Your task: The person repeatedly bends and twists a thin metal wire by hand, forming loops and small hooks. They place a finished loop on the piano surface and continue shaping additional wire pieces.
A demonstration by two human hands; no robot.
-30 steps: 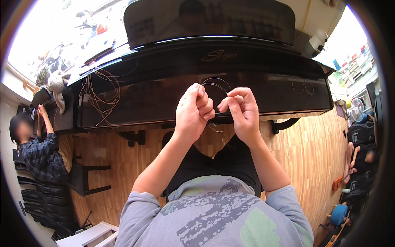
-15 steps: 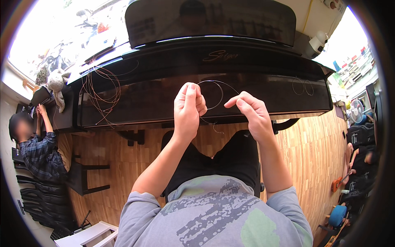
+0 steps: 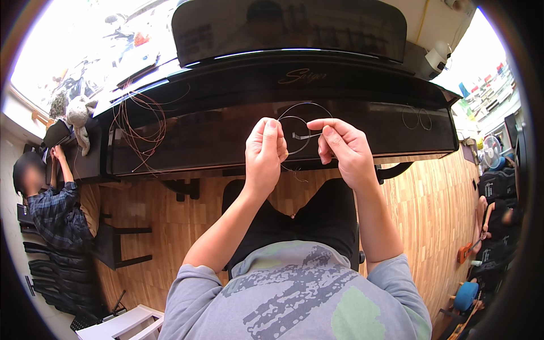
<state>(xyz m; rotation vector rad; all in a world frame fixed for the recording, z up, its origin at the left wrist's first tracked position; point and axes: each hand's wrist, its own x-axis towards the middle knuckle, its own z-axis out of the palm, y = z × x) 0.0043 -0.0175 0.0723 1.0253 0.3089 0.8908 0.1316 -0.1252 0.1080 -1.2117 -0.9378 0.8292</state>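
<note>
A thin silvery wire string [image 3: 306,103], like a music string, is bent into loops in front of me. My left hand [image 3: 264,144] is closed, pinching the string between thumb and fingers at the loops' left side. My right hand [image 3: 345,148] pinches it too, at the loops' right side, with the index finger stretched toward the left. A short pale end sticks out leftward from the right fingertips. Another end of the string dangles below my left hand, over my lap. Both hands are above the front edge of a black upright piano [image 3: 215,127].
Copper-coloured coiled strings [image 3: 165,122] lie on the piano's left part, two small string loops [image 3: 418,119] on its right. A plush toy [image 3: 78,110] sits at the far left. A seated person [image 3: 56,198] in a checked shirt is at the left; another person holds a ukulele [image 3: 464,252] at the right.
My right hand has moved slightly left, closer to my left hand. The string now makes a larger arch above the hands, and a short end shows at the right fingertips.
</note>
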